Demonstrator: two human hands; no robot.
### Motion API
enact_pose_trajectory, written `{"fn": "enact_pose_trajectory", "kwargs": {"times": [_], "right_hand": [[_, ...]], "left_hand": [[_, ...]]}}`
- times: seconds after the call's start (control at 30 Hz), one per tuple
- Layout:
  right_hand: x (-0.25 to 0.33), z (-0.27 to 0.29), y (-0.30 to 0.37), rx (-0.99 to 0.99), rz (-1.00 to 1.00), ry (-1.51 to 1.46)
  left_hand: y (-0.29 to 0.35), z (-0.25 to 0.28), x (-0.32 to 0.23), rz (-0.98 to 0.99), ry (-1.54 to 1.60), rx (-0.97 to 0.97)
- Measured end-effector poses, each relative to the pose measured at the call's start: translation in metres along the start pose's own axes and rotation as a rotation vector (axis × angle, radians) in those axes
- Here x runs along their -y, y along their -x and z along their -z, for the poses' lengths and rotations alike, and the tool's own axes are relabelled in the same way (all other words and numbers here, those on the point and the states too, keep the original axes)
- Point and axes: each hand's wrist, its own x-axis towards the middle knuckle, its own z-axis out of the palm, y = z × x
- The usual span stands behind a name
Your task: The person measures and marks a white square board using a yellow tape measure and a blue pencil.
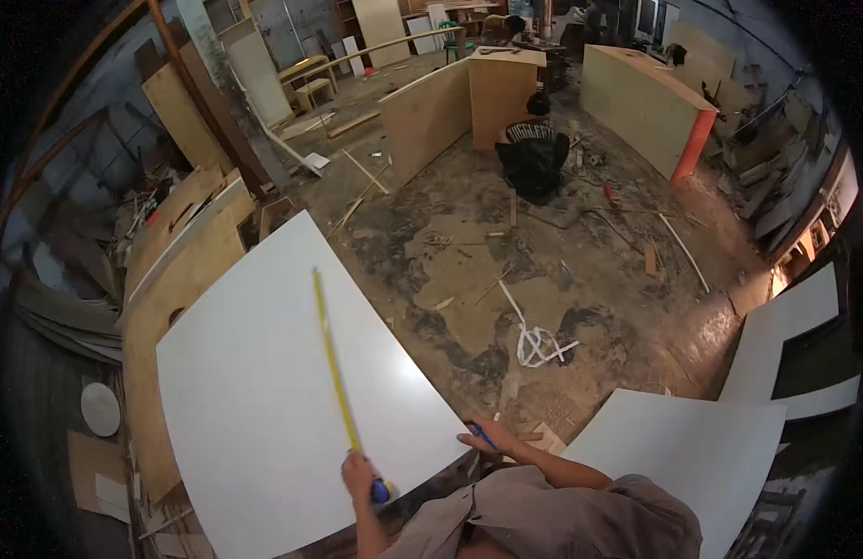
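Note:
A large white board (254, 373) lies flat in front of me. My left hand (358, 475) is closed round a tape measure with a blue case (383, 490), low over the board's near part. Its yellow blade (332, 359) is drawn out and runs away from me across the white surface, the tip stopping short of the far corner. At the board's right corner is my right hand (495, 438), closed on a slim blue pen (483, 435). Its fingers rest at the board's edge.
Beneath the board is a plywood-topped bench (150, 373). Another white panel (669, 447) lies to my right. White strips (540, 348) and wood scraps litter the floor. Farther off, a person in dark clothing (534, 158) crouches beside a wooden cabinet (501, 93); a long panel unit (641, 107) stands right.

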Motion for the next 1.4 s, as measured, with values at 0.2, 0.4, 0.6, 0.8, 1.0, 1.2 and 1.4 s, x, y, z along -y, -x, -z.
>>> {"fn": "enact_pose_trajectory", "kwargs": {"times": [0.2, 0.4, 0.6, 0.8, 1.0, 1.2, 1.4], "right_hand": [[-0.099, 0.068, 0.012, -0.253, 0.000, 0.102], [-0.160, 0.087, 0.067, -0.573, -0.368, -0.335], [-0.290, 0.108, 0.146, -0.115, -0.295, -0.012], [-0.290, 0.095, 0.103, -0.034, -0.198, -0.071], [-0.209, 0.088, 0.054, -0.160, -0.318, -0.138], [-0.141, 0.092, 0.045, -0.199, -0.419, -0.035], [-0.238, 0.105, 0.072, -0.172, -0.241, -0.120]], "left_hand": [[0.058, -0.121, -0.102, -0.177, 0.134, 0.538], [0.074, -0.133, -0.119, -0.211, 0.244, 0.881], [0.090, -0.152, -0.079, -0.343, 0.401, 0.901], [0.105, -0.157, -0.067, -0.191, 0.635, 0.910], [0.121, -0.150, -0.072, -0.235, 0.605, 0.807], [0.127, -0.121, -0.079, -0.234, 0.346, 0.919], [0.141, -0.057, -0.157, -0.506, 0.214, 0.916]]}}
